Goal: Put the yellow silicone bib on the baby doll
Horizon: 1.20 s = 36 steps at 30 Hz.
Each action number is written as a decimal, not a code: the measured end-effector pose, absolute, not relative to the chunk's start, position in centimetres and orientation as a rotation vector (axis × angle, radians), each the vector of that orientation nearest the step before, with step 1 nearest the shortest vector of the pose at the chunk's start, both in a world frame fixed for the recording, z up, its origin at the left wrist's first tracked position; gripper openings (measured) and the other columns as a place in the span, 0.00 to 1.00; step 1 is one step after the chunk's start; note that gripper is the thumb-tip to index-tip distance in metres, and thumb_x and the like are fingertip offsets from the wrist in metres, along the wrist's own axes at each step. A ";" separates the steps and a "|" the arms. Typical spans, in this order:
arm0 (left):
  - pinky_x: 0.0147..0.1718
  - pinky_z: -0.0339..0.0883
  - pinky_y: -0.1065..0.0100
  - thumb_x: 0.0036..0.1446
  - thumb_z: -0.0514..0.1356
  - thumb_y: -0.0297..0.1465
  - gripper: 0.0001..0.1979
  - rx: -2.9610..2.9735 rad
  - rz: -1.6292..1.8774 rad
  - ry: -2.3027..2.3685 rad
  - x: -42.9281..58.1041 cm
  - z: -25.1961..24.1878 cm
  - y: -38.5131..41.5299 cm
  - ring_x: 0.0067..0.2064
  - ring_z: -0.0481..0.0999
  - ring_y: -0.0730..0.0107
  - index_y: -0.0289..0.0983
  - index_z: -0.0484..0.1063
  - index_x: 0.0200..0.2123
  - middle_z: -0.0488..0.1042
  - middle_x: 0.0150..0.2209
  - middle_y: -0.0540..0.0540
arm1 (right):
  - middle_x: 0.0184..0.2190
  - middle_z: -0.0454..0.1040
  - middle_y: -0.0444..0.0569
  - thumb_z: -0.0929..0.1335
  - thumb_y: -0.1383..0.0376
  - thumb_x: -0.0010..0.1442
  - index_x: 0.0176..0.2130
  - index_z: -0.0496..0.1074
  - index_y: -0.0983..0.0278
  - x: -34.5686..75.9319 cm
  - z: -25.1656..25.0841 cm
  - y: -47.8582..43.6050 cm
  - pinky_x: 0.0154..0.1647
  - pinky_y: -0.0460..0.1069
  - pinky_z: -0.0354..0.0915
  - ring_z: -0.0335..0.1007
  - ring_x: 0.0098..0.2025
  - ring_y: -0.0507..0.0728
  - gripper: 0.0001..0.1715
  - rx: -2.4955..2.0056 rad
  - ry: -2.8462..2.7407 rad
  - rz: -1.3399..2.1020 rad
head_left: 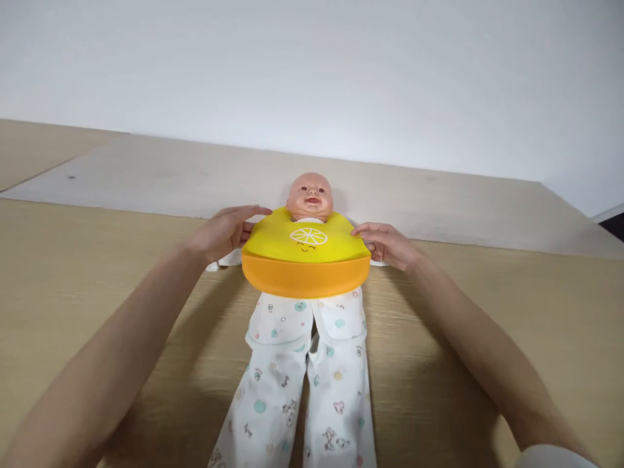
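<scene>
A baby doll (311,192) lies on its back on the wooden surface, dressed in white printed clothes (336,377). Over its chest is a yellow bib (273,237) with a white citrus slice and a smiling face on it, and an orange catch pocket along the bottom. My left hand (227,235) holds the bib's left edge, its index finger resting on the upper side. On the opposite edge, my right hand (389,244) grips the bib with bent fingers. Some fingertips are hidden behind the bib. The doll's neck fastening cannot be seen.
A pale grey board or strip (185,172) runs behind the doll's head, next to a white wall (312,78). Wooden surface (63,279) extends on both sides of the doll. A dark object (615,224) shows at the right edge.
</scene>
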<state>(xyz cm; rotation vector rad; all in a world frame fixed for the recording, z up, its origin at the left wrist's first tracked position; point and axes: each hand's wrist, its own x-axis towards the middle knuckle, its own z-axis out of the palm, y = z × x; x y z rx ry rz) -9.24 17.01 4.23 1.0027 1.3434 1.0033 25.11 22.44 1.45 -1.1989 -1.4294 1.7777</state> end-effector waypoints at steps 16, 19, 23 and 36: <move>0.20 0.69 0.63 0.49 0.63 0.64 0.35 1.096 1.032 1.435 -8.3 1.8 8.9 0.20 0.75 0.59 0.37 0.71 0.38 0.76 0.20 0.42 | 0.16 0.67 0.44 0.78 0.47 0.42 0.31 0.74 0.65 25.3 1.1 16.8 0.13 0.42 0.50 0.60 0.15 0.49 0.27 -1.330 -1.273 1.674; 0.20 0.69 0.64 0.49 0.61 0.66 0.36 1.154 1.038 1.403 -8.1 1.2 8.5 0.20 0.75 0.60 0.38 0.70 0.39 0.76 0.19 0.44 | 0.16 0.67 0.44 0.78 0.44 0.41 0.27 0.71 0.64 25.3 1.1 16.7 0.13 0.43 0.51 0.60 0.16 0.49 0.29 -1.354 -1.317 1.641; 0.20 0.68 0.65 0.53 0.60 0.65 0.34 1.201 1.069 1.366 -8.5 0.8 8.4 0.20 0.75 0.62 0.38 0.69 0.38 0.76 0.20 0.45 | 0.16 0.66 0.44 0.78 0.41 0.44 0.25 0.67 0.63 25.7 0.7 16.8 0.12 0.43 0.47 0.57 0.14 0.48 0.32 -1.348 -1.365 1.626; 0.30 0.59 0.64 0.63 0.57 0.47 0.14 1.756 1.171 1.808 -8.3 -0.9 6.7 0.21 0.65 0.66 0.43 0.69 0.34 0.68 0.19 0.51 | 0.15 0.55 0.41 0.71 0.53 0.62 0.39 0.69 0.54 25.1 2.2 13.1 0.21 0.49 0.46 0.49 0.18 0.52 0.11 -1.278 -1.482 0.989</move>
